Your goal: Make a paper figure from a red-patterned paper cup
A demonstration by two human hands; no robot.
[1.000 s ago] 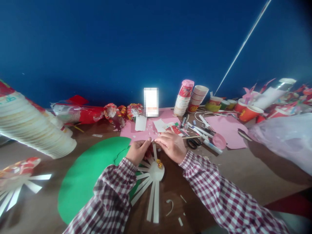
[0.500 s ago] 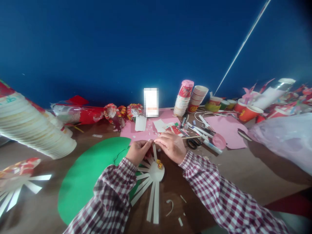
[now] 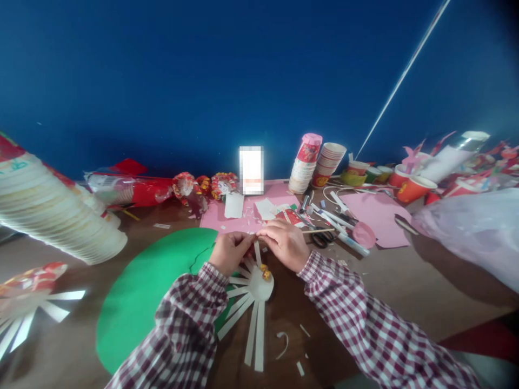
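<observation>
The far strip (image 3: pixel 258 253) of the cut cup (image 3: pixel 260 289) is pinched by the left hand (image 3: pixel 229 252) and right hand (image 3: pixel 286 244), both nearly closed.

Left hand (image 3: pixel 227 251) and right hand (image 3: pixel 286 244) at one white paper strip (image 3: pixel 257 254)

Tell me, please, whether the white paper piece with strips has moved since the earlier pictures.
No: the white paper piece with strips shows no visible shift, its round middle keeping the same place just right of the green sheet.
</observation>
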